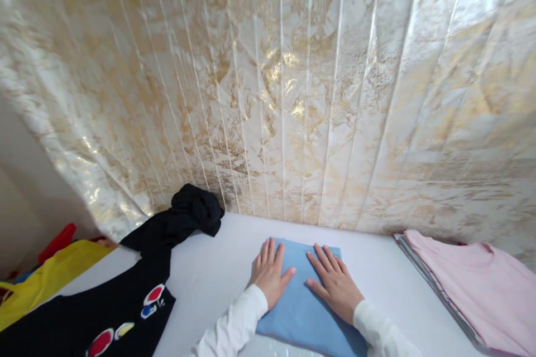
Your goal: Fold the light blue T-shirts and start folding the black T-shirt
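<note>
Left hand [268, 275] and right hand [335, 285] lie flat, unclenched, on blue cloth [300, 307] (near corner cropped). Pink garment [481, 284] also cropped.

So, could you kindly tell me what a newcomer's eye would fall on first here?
Probably the shiny gold-patterned curtain filling the background. Next, at lower centre, the left hand and right hand rest on a flat blue cloth. The black garment with colourful prints at lower left and the pink shirt atop a stack at right might follow.
</note>
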### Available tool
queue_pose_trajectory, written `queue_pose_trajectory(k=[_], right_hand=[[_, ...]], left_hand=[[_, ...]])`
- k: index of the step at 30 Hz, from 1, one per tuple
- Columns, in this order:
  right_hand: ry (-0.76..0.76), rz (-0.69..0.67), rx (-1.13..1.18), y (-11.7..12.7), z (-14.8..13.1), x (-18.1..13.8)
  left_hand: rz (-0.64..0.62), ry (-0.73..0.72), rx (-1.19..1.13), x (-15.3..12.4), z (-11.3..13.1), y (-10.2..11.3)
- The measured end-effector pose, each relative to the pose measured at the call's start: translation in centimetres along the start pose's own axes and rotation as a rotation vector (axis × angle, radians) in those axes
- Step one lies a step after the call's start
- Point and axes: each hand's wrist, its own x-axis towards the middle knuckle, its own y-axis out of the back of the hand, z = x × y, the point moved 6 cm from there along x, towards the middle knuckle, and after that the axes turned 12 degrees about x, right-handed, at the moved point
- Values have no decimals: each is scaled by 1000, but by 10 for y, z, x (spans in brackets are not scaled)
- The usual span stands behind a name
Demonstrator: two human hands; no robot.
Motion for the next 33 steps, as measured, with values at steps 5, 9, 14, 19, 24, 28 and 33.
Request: queue_pose_trajectory(k=[5,9,14,19,24,28,33], right_hand=[[25,27,89,34,-17,15],[149,-14,67,36,-57,55],[165,-154,6,0,-93,111],[101,-343,-109,-26,-106,136],[75,-501,-194,-25,-114,138],[94,-481,-184,-15,-116,134],[106,-437,-29,-3,-114,129]], left_hand=[[116,187,24,-59,-27,25],[86,236,28,-88,-34,31],[4,256,32,-84,-27,23],[-42,230,11,-81,-24,21],[-46,224,-42,-85,-22,28],[-95,277,-136,-87,-26,25],[-119,302,-254,-87,-43,29]])
